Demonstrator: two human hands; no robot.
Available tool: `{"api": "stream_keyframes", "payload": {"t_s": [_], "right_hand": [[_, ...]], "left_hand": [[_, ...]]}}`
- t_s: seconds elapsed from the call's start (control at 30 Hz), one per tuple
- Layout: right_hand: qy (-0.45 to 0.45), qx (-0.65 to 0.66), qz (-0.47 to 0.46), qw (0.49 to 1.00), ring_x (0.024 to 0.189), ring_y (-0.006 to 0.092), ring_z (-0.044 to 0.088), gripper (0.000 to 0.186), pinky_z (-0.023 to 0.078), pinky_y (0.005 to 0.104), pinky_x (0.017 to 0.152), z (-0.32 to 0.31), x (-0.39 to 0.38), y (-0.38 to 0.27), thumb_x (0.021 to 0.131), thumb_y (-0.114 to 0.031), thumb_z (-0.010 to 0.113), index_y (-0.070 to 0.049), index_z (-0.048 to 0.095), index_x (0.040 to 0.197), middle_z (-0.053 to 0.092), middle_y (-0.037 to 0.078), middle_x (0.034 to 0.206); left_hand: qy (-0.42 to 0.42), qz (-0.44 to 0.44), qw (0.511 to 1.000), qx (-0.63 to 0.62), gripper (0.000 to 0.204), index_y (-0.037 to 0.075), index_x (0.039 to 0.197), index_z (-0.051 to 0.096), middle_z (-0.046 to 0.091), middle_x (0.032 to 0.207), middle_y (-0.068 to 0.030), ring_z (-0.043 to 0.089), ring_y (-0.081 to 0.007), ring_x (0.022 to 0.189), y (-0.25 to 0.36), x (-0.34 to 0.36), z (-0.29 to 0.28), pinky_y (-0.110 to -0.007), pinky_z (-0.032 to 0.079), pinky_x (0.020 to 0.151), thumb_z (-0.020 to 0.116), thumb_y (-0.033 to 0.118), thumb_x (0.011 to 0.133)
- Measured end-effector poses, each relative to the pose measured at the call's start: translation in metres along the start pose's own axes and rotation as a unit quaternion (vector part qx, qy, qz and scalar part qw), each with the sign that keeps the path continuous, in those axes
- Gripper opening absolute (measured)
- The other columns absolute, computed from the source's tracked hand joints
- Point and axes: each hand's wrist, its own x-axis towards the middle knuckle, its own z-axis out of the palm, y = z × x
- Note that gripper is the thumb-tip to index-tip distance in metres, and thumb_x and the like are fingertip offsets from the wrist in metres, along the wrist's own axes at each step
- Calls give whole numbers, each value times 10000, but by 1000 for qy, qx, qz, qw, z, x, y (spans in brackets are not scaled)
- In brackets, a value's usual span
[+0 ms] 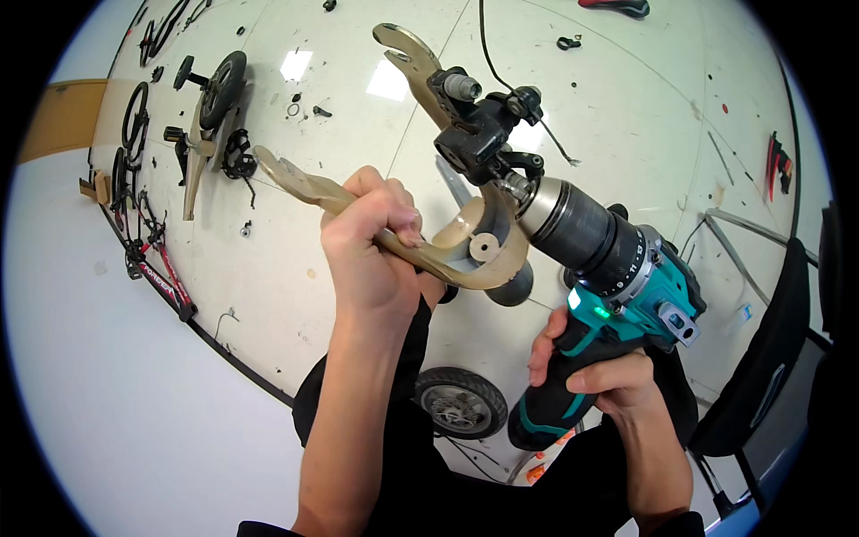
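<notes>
My left hand (371, 234) is closed around one leg of a beige bicycle fork (447, 268), held up in front of me with its crown toward the right. A black disc brake caliper (474, 134) sits on the other fork leg, with a dark cable (484, 40) running from it. In my right hand (617, 380) is a teal and black cordless drill (617, 259), gripped by its handle and tilted up to the left. The drill's tip meets the caliper's lower end; the exact contact is hard to make out. A green light glows on the drill.
A small wheel with a brake disc (458, 403) lies on the floor below the fork. To the left are a beige frame part (195, 152), a small black tyre (224, 89) and bicycle parts along the wall. A black chair (756, 349) stands at right; small parts are scattered about.
</notes>
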Motion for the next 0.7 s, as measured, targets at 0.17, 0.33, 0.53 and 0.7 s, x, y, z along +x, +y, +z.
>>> {"api": "stream_keyframes", "payload": {"t_s": [0.17, 0.33, 0.53, 0.7], "right_hand": [[-7, 47, -4, 999, 711, 317, 620, 512, 498, 405, 692, -3, -1, 5, 460, 2, 613, -9, 541, 967, 625, 208, 808], [-11, 79, 2, 997, 687, 333, 615, 525, 498, 416, 671, -8, 1, 10, 446, 8, 583, -7, 543, 969, 619, 210, 780], [-24, 100, 13, 995, 687, 342, 611, 529, 487, 426, 674, -13, 7, 11, 445, 7, 580, -3, 546, 973, 616, 216, 780], [-56, 137, 20, 989, 682, 348, 608, 535, 477, 433, 676, -20, 4, 11, 441, 6, 579, 1, 547, 975, 614, 222, 781]], "left_hand": [[8, 22, 1000, 16, 223, 122, 549, 257, 287, 492, -7, 271, -122, 483, 1, -5, 0, -259, 251, 525, 457, 54, 620], [2, 19, 1000, 16, 228, 123, 548, 253, 282, 491, -8, 270, -123, 485, -3, -6, -2, -259, 253, 530, 457, 50, 619], [15, 16, 999, 24, 227, 124, 546, 252, 286, 487, -10, 276, -124, 475, -11, -1, 0, -260, 253, 526, 457, 51, 614], [13, 18, 999, 50, 223, 125, 546, 251, 293, 485, -10, 280, -123, 466, -17, -3, 6, -258, 256, 531, 453, 48, 602]]}}
